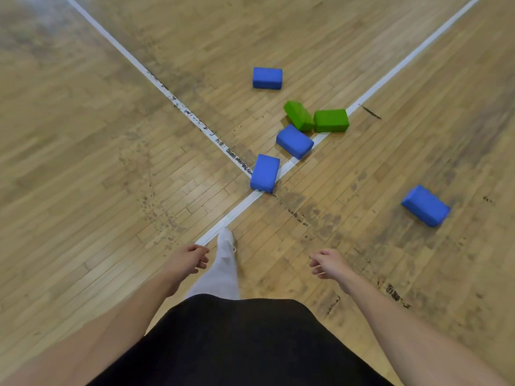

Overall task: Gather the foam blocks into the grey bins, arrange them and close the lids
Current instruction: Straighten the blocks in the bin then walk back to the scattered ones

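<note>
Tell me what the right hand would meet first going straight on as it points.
Probably the nearest blue block, lying on the white line; the right hand looks well above it, so depth is unclear.

Four blue foam blocks (pixel 267 78) (pixel 294 141) (pixel 264 173) (pixel 425 205), plain, no markings. Two green foam blocks (pixel 298 115) (pixel 331 120). The wood-strip floor (pixel 83 162) is honey tan, smudged with dark scuffs. White court lines (pixel 404 59), one flecked black. White shoe (pixel 225 240), pale grey trouser leg (pixel 220 277), black top (pixel 237 344).

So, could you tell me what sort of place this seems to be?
Most likely a gym or sports hall: a worn wooden strip floor, white court lines painted across it, and blue foam blocks and green foam blocks scattered about.
</note>
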The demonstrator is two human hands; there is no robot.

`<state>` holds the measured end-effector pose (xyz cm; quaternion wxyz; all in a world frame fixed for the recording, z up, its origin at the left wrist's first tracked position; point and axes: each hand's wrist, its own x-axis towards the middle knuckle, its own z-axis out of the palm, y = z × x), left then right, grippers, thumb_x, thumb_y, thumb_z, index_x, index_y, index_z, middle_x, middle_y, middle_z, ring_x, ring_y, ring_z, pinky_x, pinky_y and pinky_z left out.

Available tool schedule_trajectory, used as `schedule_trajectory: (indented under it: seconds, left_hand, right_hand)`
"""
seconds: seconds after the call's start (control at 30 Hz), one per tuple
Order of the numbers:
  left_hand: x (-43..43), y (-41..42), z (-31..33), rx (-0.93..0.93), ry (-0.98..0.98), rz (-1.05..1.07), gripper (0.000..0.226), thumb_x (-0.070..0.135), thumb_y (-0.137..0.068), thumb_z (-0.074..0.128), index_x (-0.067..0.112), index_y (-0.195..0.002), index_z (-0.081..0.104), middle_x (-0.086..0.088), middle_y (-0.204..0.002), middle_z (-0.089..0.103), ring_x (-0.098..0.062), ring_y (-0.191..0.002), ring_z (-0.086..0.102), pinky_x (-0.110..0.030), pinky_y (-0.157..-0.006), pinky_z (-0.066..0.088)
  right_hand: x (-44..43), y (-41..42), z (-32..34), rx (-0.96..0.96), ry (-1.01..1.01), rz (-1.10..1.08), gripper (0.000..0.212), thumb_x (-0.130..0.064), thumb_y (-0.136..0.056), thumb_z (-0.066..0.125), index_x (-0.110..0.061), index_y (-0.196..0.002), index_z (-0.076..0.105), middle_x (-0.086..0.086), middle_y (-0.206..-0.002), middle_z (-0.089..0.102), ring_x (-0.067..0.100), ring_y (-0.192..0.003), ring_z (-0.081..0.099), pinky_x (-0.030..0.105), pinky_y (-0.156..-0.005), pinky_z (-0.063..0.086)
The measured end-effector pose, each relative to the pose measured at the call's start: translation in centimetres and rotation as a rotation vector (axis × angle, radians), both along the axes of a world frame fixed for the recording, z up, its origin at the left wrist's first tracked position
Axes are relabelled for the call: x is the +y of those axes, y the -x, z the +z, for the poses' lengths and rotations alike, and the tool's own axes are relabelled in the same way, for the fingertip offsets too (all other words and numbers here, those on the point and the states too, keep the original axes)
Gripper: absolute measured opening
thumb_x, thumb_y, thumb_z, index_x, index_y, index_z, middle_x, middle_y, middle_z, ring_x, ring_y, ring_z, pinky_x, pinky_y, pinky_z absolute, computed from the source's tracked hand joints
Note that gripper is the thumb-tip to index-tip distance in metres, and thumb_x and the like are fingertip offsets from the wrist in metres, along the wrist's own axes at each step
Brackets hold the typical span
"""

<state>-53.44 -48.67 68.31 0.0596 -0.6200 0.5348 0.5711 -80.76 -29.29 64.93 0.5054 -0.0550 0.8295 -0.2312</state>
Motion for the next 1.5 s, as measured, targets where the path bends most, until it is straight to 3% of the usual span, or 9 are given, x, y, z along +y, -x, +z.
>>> schedule_trajectory:
  seconds: [0.23,0.53,0.8,0.97,1.17,1.27,1.37,1.43,1.5]
  left_hand:
    - [-15.9,7.6,-2.7,-0.059,-0.063,-0.014,0.021,0.019,-0.096,0.048,0.008,-0.104,0.064,-0.01,-0.093,0.066,-0.022,-0.08,0.062,-0.032,-0.074,0.049]
    - [-28.6,22.2,-0.8,-0.02,-0.061,-0.197,0.022,0.023,-0.095,0.049,0.008,-0.105,0.062,-0.008,-0.093,0.065,-0.019,-0.078,0.06,-0.028,-0.071,0.047]
    - [-31.4,36.0,-6.7,-0.11,0.061,-0.343,0.021,0.02,-0.095,0.046,0.015,-0.1,0.065,-0.006,-0.092,0.068,-0.017,-0.081,0.063,-0.029,-0.074,0.048]
    - [-32.6,44.1,-17.2,-0.176,0.133,-0.551,0.02,0.019,-0.093,0.047,0.019,-0.099,0.066,0.003,-0.088,0.066,-0.017,-0.089,0.062,-0.034,-0.083,0.05]
    - [-35.2,48.4,-37.7,-0.184,0.217,-0.729,0.024,0.018,-0.094,0.046,0.016,-0.109,0.064,0.002,-0.099,0.062,-0.013,-0.083,0.054,-0.025,-0.065,0.037]
    - [-36.5,47.6,-48.6,-0.26,0.345,-0.856,0.03,0.024,-0.092,0.046,0.019,-0.118,0.059,0.001,-0.116,0.059,-0.018,-0.097,0.057,-0.029,-0.075,0.04]
    - [-37.6,46.6,-58.0,-0.331,0.423,-0.964,0.041,0.028,-0.091,0.051,0.017,-0.131,0.048,-0.004,-0.13,0.047,-0.024,-0.11,0.052,-0.034,-0.089,0.041]
    - [-38.3,46.4,-62.4,-0.362,0.457,-0.949,0.056,0.034,-0.09,0.056,0.014,-0.14,0.037,-0.007,-0.134,0.04,-0.026,-0.117,0.048,-0.037,-0.092,0.041]
    - [-38.8,46.5,-66.2,-0.354,0.402,-0.762,0.077,0.043,-0.086,0.064,0.011,-0.146,0.027,-0.011,-0.139,0.036,-0.028,-0.122,0.047,-0.039,-0.094,0.041]
  right_hand:
    - [-12.8,6.3,-0.8,-0.013,-0.094,0.017,0.016,-0.021,-0.096,0.051,-0.012,-0.1,0.064,0.006,-0.094,0.068,0.017,-0.072,0.062,0.026,-0.063,0.049]
    - [-26.4,17.3,1.2,0.022,0.01,0.029,0.013,-0.009,-0.09,0.053,-0.01,-0.09,0.065,0.006,-0.077,0.064,0.017,-0.063,0.057,0.024,-0.056,0.042]
    - [-32.5,31.7,-5.3,0.045,0.02,0.322,0.009,-0.02,-0.091,0.054,-0.019,-0.089,0.063,0.001,-0.091,0.067,0.019,-0.087,0.064,0.031,-0.074,0.047]
    - [-37.2,39.4,-15.9,0.125,0.043,0.572,0.018,-0.021,-0.093,0.052,-0.016,-0.102,0.066,-0.005,-0.092,0.059,0.013,-0.087,0.053,0.023,-0.073,0.036]
    - [-42.3,41.7,-35.7,0.242,0.069,0.811,0.023,-0.025,-0.094,0.047,-0.016,-0.106,0.064,-0.004,-0.096,0.06,0.017,-0.093,0.058,0.03,-0.076,0.047]
    - [-43.9,40.8,-46.4,0.255,0.066,0.88,0.021,-0.031,-0.093,0.049,-0.019,-0.103,0.063,-0.002,-0.099,0.065,0.019,-0.094,0.061,0.037,-0.082,0.051]
    - [-45.0,39.8,-55.5,0.239,0.036,0.906,0.028,-0.041,-0.093,0.051,-0.018,-0.107,0.06,-0.003,-0.101,0.063,0.017,-0.095,0.059,0.032,-0.077,0.047]
    - [-45.4,39.2,-59.9,0.208,0.004,0.903,0.04,-0.049,-0.093,0.05,-0.018,-0.117,0.056,-0.004,-0.11,0.061,0.016,-0.097,0.056,0.03,-0.075,0.043]
    - [-45.8,38.5,-64.0,0.164,-0.006,0.858,0.054,-0.057,-0.091,0.051,-0.019,-0.129,0.049,-0.004,-0.12,0.06,0.018,-0.106,0.056,0.03,-0.077,0.04]
